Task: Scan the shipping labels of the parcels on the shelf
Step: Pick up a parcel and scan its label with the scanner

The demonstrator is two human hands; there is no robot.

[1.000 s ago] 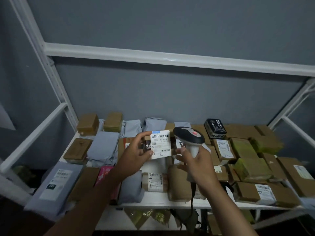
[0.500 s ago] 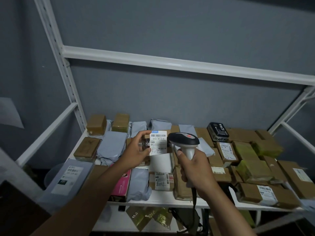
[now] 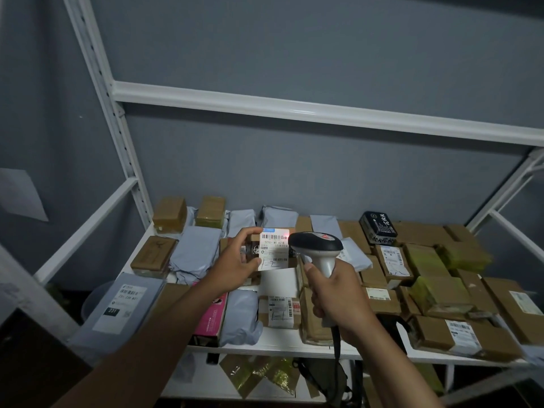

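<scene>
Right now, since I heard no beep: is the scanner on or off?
On. A red glow falls on the top right corner of the label, right before the scanner head in the right hand.

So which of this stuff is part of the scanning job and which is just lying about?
In the job:
left hand holding small parcel
right hand gripping scanner
labelled parcels on shelf

Lying about:
yellow wrapping below
paper on wall

The white shelf [image 3: 282,338] is crowded with parcels — brown boxes [image 3: 432,334] packed close across its right half, grey mailers [image 3: 196,252] and more boxes [image 3: 170,214] at the left, a pink box [image 3: 212,318] at the front edge, a black box [image 3: 378,228] at the back.
</scene>
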